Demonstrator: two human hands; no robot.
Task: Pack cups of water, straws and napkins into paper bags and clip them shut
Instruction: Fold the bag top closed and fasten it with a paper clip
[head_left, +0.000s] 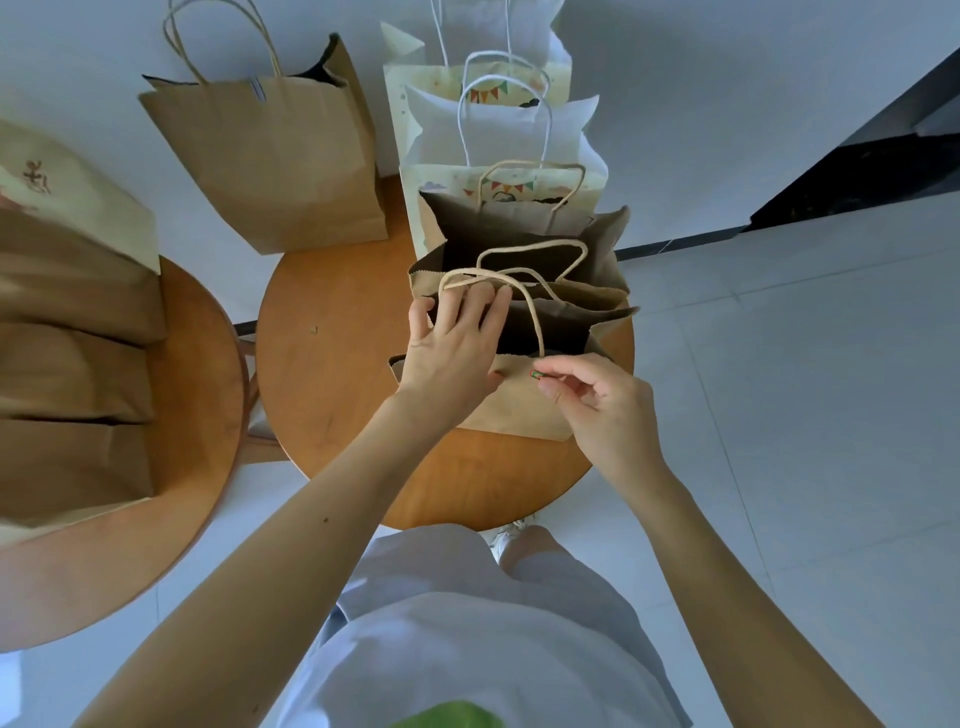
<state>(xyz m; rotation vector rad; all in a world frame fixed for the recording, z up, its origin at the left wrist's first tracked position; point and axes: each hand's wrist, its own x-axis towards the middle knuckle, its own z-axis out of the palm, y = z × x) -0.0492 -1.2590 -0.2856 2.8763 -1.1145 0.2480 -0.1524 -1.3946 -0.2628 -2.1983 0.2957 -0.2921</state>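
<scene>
Now, left fingers (469, 307) straight over the brown bag (519, 413), right fingers (563, 370) tight on a clip (536, 374).

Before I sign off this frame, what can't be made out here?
1. Head view: contents of the nearest brown kraft paper bag; its dark inside and the left hand over the mouth hide them.
2. Head view: small green-and-red clip, tiny and mostly covered by the right hand pinching it.
3. Head view: flat brown bags on the left round wooden table, blurred, cut by the left edge.
</scene>
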